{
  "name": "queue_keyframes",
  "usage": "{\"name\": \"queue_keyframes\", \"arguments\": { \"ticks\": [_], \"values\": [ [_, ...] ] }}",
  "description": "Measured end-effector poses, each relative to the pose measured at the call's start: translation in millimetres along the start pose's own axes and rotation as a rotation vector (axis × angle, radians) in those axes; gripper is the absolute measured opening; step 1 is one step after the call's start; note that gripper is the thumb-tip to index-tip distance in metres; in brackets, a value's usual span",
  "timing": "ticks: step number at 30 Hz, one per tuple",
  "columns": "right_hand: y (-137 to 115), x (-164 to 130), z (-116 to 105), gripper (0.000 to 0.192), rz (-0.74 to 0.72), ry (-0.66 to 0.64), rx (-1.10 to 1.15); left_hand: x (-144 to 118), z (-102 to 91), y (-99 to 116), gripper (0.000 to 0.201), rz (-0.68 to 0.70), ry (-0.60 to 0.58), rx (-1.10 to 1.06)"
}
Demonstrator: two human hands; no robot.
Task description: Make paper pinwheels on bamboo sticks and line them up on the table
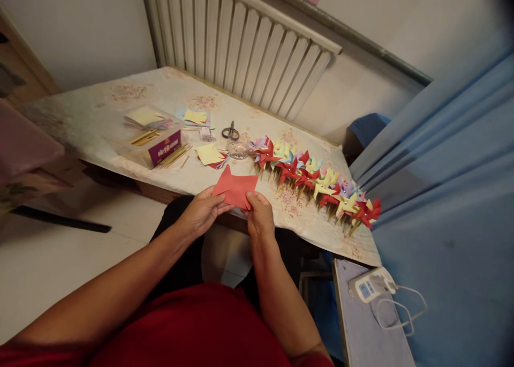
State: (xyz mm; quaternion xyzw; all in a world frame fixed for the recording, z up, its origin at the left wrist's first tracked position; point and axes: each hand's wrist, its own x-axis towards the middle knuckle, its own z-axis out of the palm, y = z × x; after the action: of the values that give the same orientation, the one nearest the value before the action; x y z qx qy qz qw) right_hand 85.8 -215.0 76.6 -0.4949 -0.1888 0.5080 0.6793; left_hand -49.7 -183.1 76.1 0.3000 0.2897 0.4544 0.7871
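A red sheet of paper with slits cut in from its corners is held up at the table's front edge. My left hand pinches its lower left side, thumb on top. On the opposite side, my right hand grips the lower right corner between thumb and fingers. Just beyond the sheet lies a small stack of yellow and red paper pieces. Finished paper pinwheels on thin sticks stand in rows to the right, in red, yellow, purple and blue.
A clear plastic box holds paper and sticks, with loose wooden sticks beside it. Scissors, a clear dish, a small white box and more paper lie behind. A power strip rests at lower right.
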Motion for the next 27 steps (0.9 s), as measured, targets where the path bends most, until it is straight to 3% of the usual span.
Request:
{"name": "queue_keyframes", "arguments": {
  "ticks": [9,27],
  "values": [
    [-13,-4,-8,0.029,-0.026,-0.097,-0.02,0,9.7,19,0.032,0.031,-0.026,0.028],
    [-17,-9,-8,0.023,-0.037,-0.115,-0.069,-1,11.7,23,0.028,0.016,-0.031,0.012]
  ]
}}
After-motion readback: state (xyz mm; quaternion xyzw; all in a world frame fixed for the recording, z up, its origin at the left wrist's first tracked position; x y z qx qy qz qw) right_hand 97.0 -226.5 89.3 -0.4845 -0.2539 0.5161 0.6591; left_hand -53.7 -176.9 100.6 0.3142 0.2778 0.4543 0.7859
